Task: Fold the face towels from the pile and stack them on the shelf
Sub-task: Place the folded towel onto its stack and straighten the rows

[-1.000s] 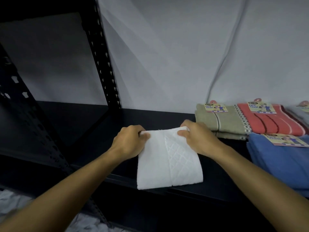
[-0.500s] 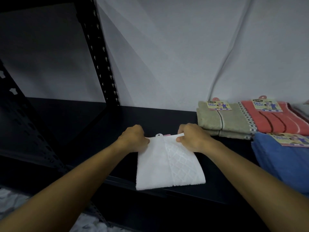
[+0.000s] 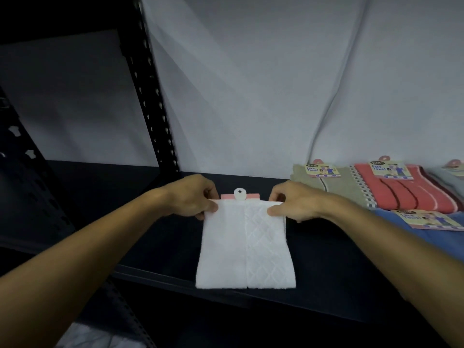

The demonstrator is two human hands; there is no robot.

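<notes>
The white towel (image 3: 244,244) lies folded on the dark shelf (image 3: 326,267), its near edge reaching the shelf's front lip and its far edge held at both corners. It looks light, soft and limp: a thin terry cloth, plain on the left half and quilted in a raised diamond pattern on the right, with a seam-like line down the middle. It would sag if lifted by one corner, so the two far corners, or a flat palm under the fold, seem the best holds. A pink card tag (image 3: 239,195) with a round white hanger tab pokes out at the far edge.

The left hand (image 3: 193,199) pinches the far left corner; the right hand (image 3: 292,204) pinches the far right corner, fingers curled over the cloth.

To the right lie folded, tagged towels: beige (image 3: 334,189), red striped (image 3: 406,194), blue (image 3: 411,237). A perforated black post (image 3: 153,101) stands before a pale wall.
</notes>
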